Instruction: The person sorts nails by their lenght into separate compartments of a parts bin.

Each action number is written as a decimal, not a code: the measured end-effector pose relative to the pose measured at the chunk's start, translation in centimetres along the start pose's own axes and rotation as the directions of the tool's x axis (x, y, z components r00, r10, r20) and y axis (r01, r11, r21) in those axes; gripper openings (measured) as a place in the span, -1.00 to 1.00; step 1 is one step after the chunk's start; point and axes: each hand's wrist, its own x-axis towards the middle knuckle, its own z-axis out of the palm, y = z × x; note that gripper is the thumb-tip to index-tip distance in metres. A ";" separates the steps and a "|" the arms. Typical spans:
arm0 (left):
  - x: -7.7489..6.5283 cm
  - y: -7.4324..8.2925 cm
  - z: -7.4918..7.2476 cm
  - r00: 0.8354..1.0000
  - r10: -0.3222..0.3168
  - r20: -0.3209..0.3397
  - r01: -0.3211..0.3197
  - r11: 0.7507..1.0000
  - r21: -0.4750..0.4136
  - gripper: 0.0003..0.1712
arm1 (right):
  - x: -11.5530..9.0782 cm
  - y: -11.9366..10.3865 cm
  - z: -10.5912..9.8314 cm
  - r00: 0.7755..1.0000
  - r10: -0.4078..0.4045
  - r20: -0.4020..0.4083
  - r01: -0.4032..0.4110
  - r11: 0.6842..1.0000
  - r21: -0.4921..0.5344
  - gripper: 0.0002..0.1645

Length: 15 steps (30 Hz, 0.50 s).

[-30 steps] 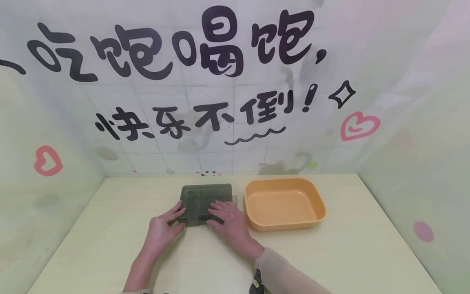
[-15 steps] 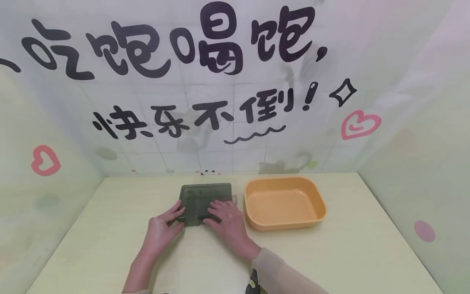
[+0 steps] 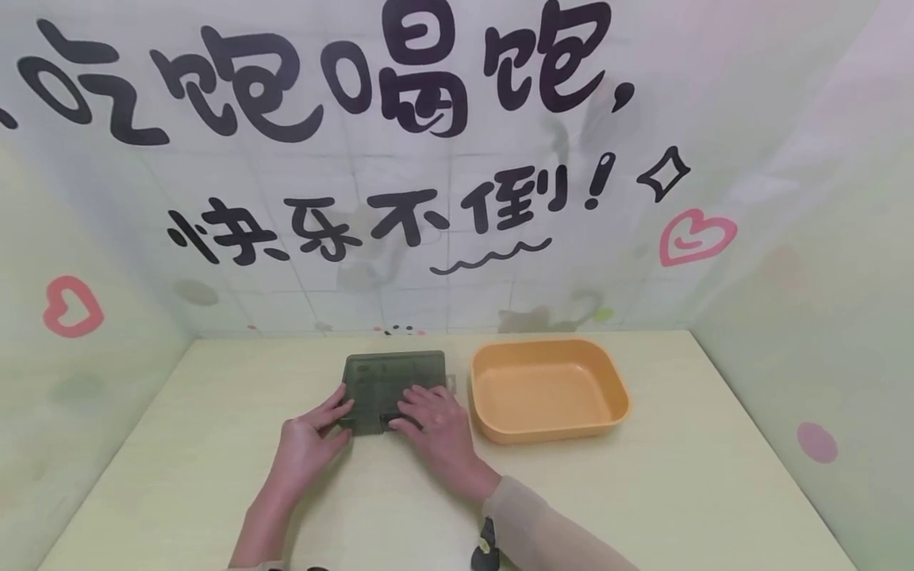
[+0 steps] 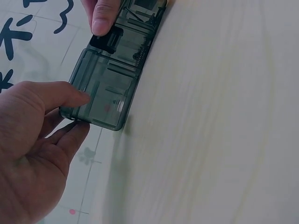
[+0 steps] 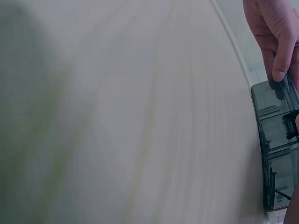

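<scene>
A flat, see-through dark green compartment box (image 3: 389, 371) lies on the table with its lid down. My left hand (image 3: 307, 452) grips its left end, the thumb on the front side and the fingers at the far side. My right hand (image 3: 443, 436) lies over the right part, fingers bent on the lid and thumb at the front edge. In the left wrist view that thumb (image 4: 103, 21) presses on a black latch (image 4: 108, 41). Dividers and small dark parts, one like a spring, show through the wall. My right palm hides the box's front right corner from the head view.
An orange rectangular tray (image 3: 550, 434) stands just right of the box, with nothing in it. Behind the pale table (image 3: 400, 507) rises a wall (image 3: 628, 293) with large black lettering, and side walls flank both edges.
The head view has shifted slightly, moving the whole scene a little left and up. Both hands keep their places on the box, the right thumb staying at the front latch.
</scene>
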 end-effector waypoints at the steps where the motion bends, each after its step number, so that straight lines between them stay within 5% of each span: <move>1: 0.0 0.0 0.0 1.000 0.003 0.001 -0.003 1.000 0.002 -0.52 | 0.0 0.0 0.0 1.000 -0.010 0.001 0.010 1.000 -0.017 -0.61; 15: 0.0 -0.1 0.1 1.000 -0.004 -0.004 0.004 1.000 -0.013 -0.54 | 0.1 -0.1 -0.3 0.998 -0.017 0.065 0.025 0.993 -0.113 -0.64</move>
